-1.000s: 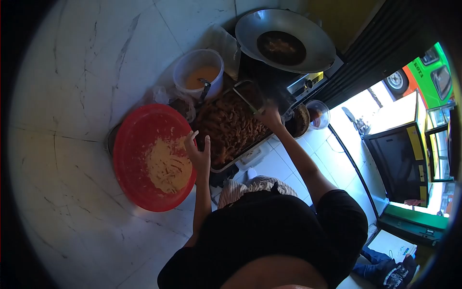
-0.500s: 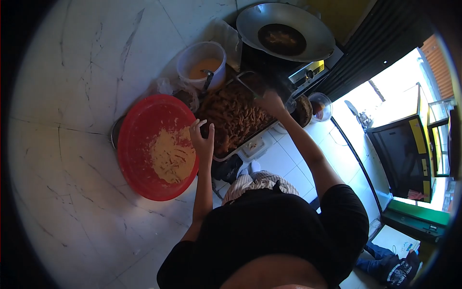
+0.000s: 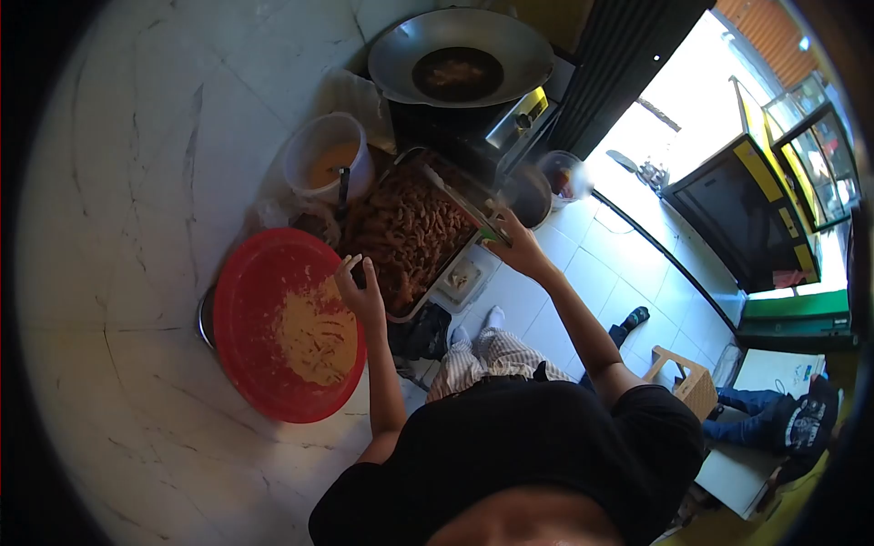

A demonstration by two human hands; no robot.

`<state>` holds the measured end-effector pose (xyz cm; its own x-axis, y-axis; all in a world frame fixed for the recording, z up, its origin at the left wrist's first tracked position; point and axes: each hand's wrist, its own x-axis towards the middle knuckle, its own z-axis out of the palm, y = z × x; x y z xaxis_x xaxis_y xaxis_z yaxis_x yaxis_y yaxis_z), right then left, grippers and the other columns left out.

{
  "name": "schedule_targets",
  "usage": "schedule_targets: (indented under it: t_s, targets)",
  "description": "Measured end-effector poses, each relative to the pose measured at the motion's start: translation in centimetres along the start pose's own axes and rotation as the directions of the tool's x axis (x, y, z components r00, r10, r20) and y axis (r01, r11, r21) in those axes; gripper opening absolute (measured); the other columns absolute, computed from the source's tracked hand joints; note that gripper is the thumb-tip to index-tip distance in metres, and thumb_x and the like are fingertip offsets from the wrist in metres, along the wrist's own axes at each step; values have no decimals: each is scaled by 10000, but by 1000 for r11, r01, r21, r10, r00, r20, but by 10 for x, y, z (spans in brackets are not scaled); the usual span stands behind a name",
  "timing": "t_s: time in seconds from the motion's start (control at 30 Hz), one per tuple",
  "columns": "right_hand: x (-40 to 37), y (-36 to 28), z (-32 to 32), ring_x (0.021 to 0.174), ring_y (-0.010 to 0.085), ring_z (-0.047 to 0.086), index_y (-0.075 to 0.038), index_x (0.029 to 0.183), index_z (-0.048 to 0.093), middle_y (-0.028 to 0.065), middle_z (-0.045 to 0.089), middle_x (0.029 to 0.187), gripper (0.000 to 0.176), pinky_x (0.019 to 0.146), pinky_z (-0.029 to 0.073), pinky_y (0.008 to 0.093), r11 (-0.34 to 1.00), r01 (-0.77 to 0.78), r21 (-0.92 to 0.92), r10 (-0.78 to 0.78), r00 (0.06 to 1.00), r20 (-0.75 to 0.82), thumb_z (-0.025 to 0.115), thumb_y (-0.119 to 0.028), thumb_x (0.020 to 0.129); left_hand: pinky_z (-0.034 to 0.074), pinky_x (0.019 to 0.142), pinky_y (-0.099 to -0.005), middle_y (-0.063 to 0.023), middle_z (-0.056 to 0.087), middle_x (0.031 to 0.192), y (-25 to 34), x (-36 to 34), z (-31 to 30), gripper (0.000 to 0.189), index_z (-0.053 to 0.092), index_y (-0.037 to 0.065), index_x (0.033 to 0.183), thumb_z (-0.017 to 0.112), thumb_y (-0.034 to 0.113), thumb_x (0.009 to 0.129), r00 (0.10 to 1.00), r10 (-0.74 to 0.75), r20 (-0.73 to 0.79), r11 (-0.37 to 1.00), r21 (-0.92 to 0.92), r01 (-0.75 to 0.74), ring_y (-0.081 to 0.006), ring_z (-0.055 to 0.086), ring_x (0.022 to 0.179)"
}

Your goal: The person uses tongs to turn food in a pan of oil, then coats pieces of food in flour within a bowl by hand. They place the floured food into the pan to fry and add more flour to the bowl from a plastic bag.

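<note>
My right hand (image 3: 521, 247) grips a pair of long metal tongs (image 3: 452, 193) by the near end, with a bit of green at the grip. The tongs reach over a metal tray (image 3: 443, 284) heaped with brown fried strips (image 3: 410, 218). My left hand (image 3: 362, 293) hangs between the tray and a red basin (image 3: 238, 314), its fingers apart and nothing seen in them. Pale yellow flour (image 3: 314, 337) lies in the basin, clumped in places.
A large wok (image 3: 391, 68) with dark oil sits on a stove (image 3: 514, 123). Beside the tray stand a clear tub (image 3: 300, 155) of orange liquid, a small white container (image 3: 455, 291) and a bucket (image 3: 555, 164). Another person (image 3: 774, 423) is at the lower right.
My right hand has drawn back toward the tray's near right edge with the tongs. My left hand stays by the basin's rim. The whole view has shifted and turned.
</note>
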<state>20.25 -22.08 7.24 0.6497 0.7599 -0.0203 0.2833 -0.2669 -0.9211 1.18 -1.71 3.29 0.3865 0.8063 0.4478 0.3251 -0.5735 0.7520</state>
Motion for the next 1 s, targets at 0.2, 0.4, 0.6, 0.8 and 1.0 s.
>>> schedule_targets:
  t_s: [0.2,0.4,0.6,0.8,1.0]
  targets:
    - [-60,4,-56,1006,299,504,-98,1276,245,193,504,1095,705,838,422,394,999,29,-17,-30,993,-111,649,-146,701,379,827,-357,-129,479,1000,24,-15,29,212,523,0,921,505,193,836,1000,12,-22,997,-76,-13,-242,459,964]
    - [-102,15,-138,1057,329,461,-72,1230,344,193,484,1125,708,878,370,421,984,-177,10,170,923,-345,696,-222,635,401,763,-336,-104,512,901,103,-72,122,151,523,22,890,529,150,810,889,237,392,873,-487,-19,-232,504,877]
    - [-107,64,-242,980,305,504,-85,1232,352,162,492,1122,737,772,442,377,979,-181,-97,111,862,-495,722,-210,607,441,609,-340,-99,574,711,50,-172,184,290,577,52,791,516,335,790,560,-39,828,993,-28,111,-273,559,675]
    - [-91,88,-347,1078,353,433,-100,1231,364,144,441,1195,749,874,344,514,979,-199,-54,152,875,-460,718,-246,587,445,657,-362,-152,594,828,-72,-332,163,475,576,48,828,496,506,732,375,-461,804,879,471,71,-298,572,804]
    - [4,73,-416,1025,321,487,-109,1226,374,157,435,1195,722,769,461,431,952,91,-293,-172,950,-262,726,-206,603,442,669,-338,-123,593,845,-29,-336,206,409,566,39,867,489,431,780,508,-544,668,838,405,365,-241,571,808]
